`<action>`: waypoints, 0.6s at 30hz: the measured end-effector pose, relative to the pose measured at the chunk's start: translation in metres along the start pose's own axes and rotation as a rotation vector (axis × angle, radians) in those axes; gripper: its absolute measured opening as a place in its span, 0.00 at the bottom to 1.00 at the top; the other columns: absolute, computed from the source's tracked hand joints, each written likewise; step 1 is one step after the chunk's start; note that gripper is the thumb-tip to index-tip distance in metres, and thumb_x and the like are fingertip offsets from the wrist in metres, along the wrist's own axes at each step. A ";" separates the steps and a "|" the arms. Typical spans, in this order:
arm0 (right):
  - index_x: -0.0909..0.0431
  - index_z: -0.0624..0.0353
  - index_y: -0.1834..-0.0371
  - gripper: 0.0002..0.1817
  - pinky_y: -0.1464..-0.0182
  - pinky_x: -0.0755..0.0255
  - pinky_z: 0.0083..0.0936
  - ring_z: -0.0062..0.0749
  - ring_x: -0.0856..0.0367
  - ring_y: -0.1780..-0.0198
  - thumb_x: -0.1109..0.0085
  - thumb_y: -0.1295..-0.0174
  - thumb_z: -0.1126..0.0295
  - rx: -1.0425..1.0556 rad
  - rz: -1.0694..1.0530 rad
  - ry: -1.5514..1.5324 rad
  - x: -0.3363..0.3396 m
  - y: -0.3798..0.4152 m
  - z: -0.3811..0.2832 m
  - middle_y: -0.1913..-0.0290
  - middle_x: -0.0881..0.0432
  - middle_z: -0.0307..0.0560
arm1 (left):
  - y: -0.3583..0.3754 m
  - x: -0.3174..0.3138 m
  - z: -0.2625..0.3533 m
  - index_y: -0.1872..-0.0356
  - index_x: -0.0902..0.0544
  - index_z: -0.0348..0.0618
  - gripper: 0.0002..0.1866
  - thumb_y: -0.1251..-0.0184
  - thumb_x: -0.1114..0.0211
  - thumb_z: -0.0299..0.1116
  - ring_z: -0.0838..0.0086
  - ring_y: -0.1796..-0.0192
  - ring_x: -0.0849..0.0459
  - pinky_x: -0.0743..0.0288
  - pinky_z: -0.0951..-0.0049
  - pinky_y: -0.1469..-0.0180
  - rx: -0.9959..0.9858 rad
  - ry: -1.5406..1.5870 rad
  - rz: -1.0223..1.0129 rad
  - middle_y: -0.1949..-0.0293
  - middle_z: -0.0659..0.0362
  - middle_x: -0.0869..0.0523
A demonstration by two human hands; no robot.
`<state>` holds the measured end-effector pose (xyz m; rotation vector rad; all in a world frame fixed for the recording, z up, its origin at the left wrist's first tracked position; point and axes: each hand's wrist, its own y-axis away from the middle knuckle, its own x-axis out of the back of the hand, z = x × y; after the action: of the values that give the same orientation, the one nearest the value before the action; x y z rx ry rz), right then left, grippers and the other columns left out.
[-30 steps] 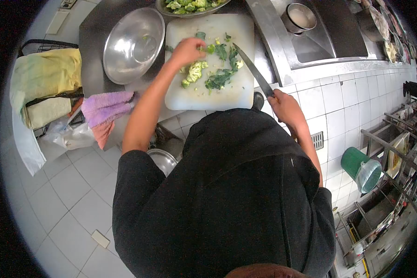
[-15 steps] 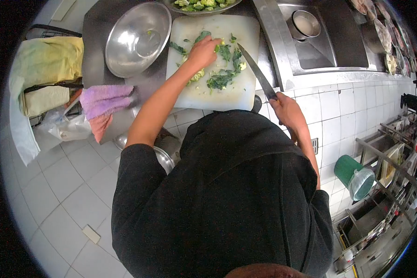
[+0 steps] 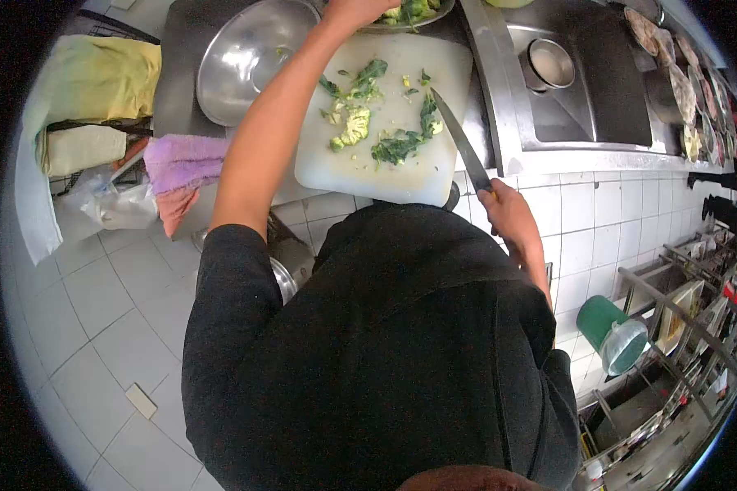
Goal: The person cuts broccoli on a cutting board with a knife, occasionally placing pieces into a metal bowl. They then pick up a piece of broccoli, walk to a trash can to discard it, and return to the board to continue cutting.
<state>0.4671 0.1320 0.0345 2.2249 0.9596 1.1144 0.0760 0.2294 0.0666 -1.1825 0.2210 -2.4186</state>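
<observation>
My left hand (image 3: 360,11) reaches to the top edge of the view, at the rim of a metal bowl of green florets (image 3: 413,11); its fingers are partly cut off, and what they hold, if anything, is hidden. My right hand (image 3: 512,214) is closed on the handle of a long knife (image 3: 464,147), whose blade points up and left over the right edge of the white cutting board (image 3: 327,174). On the board lie a pale green floret piece (image 3: 354,127), dark leaves (image 3: 395,147) and small scraps.
A large shiny bowl (image 3: 229,78) stands left of the board, partly behind my left forearm. Purple cloth (image 3: 184,159) hangs at the lower left. To the right is a sink (image 3: 565,114) holding a metal pot (image 3: 551,64). A green bin (image 3: 602,321) stands lower right.
My left hand has moved up from the leaves on the board to the bowl at the top. The knife stays in my right hand at the board's right side. The view has shifted slightly.
</observation>
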 end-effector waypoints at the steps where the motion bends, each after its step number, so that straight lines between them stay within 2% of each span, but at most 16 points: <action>1: 0.24 0.67 0.58 0.16 0.56 0.27 0.50 0.65 0.18 0.60 0.45 0.30 0.60 0.044 0.020 0.029 -0.003 -0.004 0.006 0.68 0.17 0.66 | -0.002 0.002 -0.001 0.48 0.15 0.36 0.22 0.47 0.32 0.29 0.59 0.59 0.12 0.21 0.62 0.57 -0.004 -0.026 -0.005 0.58 0.45 0.11; 4: 0.26 0.66 0.61 0.16 0.54 0.28 0.50 0.66 0.19 0.57 0.45 0.30 0.60 0.116 0.064 0.063 -0.006 -0.013 0.020 0.65 0.17 0.68 | -0.003 0.006 0.003 0.49 0.14 0.38 0.22 0.47 0.31 0.32 0.58 0.59 0.13 0.21 0.60 0.56 -0.040 -0.086 -0.091 0.60 0.46 0.11; 7: 0.25 0.67 0.60 0.16 0.54 0.28 0.50 0.67 0.19 0.57 0.45 0.30 0.60 0.112 0.069 0.039 -0.005 -0.012 0.024 0.64 0.17 0.69 | 0.002 0.003 0.010 0.47 0.15 0.37 0.22 0.46 0.30 0.31 0.56 0.57 0.14 0.21 0.60 0.53 0.121 -0.080 -0.209 0.58 0.45 0.12; 10: 0.25 0.67 0.60 0.16 0.53 0.27 0.50 0.67 0.19 0.56 0.45 0.30 0.60 0.114 0.085 -0.002 -0.007 -0.012 0.031 0.64 0.17 0.69 | 0.000 0.002 0.015 0.42 0.18 0.38 0.25 0.44 0.29 0.30 0.54 0.49 0.16 0.22 0.59 0.48 0.249 -0.055 -0.230 0.48 0.45 0.15; 13: 0.25 0.67 0.60 0.16 0.53 0.27 0.50 0.67 0.19 0.56 0.45 0.31 0.61 0.131 0.098 0.021 -0.010 -0.012 0.036 0.63 0.17 0.69 | -0.003 -0.012 -0.001 0.36 0.22 0.40 0.28 0.40 0.30 0.29 0.51 0.35 0.24 0.27 0.57 0.37 0.020 -0.164 0.032 0.34 0.44 0.24; 16: 0.25 0.68 0.59 0.15 0.75 0.28 0.35 0.35 0.23 0.80 0.47 0.28 0.63 0.151 0.090 0.052 -0.014 -0.014 0.040 0.79 0.23 0.50 | -0.011 -0.047 -0.016 0.34 0.23 0.42 0.28 0.37 0.30 0.30 0.48 0.26 0.34 0.35 0.54 0.28 0.023 -0.351 -0.203 0.27 0.44 0.32; 18: 0.25 0.68 0.59 0.15 0.75 0.28 0.35 0.36 0.22 0.80 0.47 0.28 0.63 0.192 0.109 0.068 -0.016 -0.014 0.043 0.79 0.23 0.51 | -0.004 -0.068 -0.016 0.34 0.23 0.42 0.27 0.34 0.32 0.31 0.47 0.25 0.37 0.37 0.54 0.26 0.002 -0.392 -0.318 0.26 0.44 0.34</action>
<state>0.4907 0.1246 -0.0066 2.4320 1.0223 1.1975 0.0992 0.2627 0.0099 -1.7710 -0.0991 -2.3716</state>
